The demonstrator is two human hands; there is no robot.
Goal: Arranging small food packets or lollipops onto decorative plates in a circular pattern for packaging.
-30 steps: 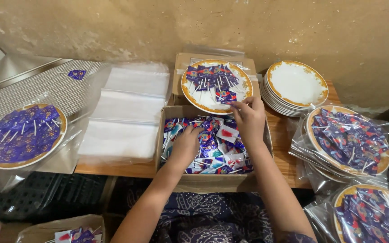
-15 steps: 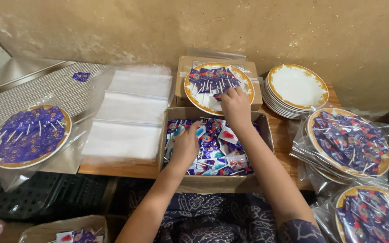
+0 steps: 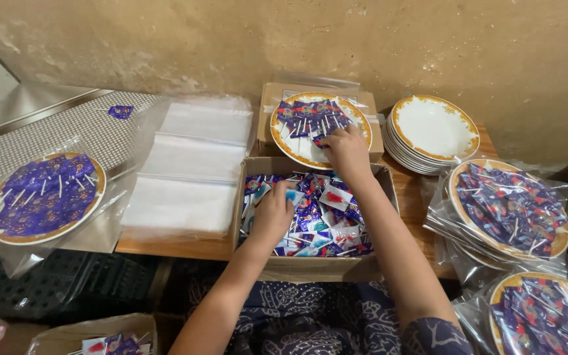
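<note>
— From the head camera, where do we stand? Our right hand [image 3: 344,150] is up at the gold-rimmed plate [image 3: 297,150] that sits on the closed carton behind the open cardboard box [image 3: 310,268], its fingers curled down onto the purple-wrapped lollipops [image 3: 310,118] there. We think they pinch one or two sticks, but the knuckles hide the tips.

— And our left hand [image 3: 272,213] is down in the open box, fingers closed around a small bunch of loose wrapped lollipops [image 3: 327,220] near the box's left side.

— So how much is done? The plate under our right hand carries only a partial layer: its far half is covered, and the white of the near half shows.

— Finished ones lie around us. On the left a filled plate in a clear bag [image 3: 44,197] rests on the metal surface; on the right two more bagged plates [image 3: 509,207] are heaped full, the lower one [image 3: 547,315] cut off by the frame's edge.

— What is left, then? A stack of empty plates [image 3: 434,128] waits just right of the carton, and a pile of clear plastic bags [image 3: 189,171] lies flat on the wooden table [image 3: 185,246]. The box is well stocked too.

— We judge it partway: several plates filled, one in hand, a stack to go.
</note>
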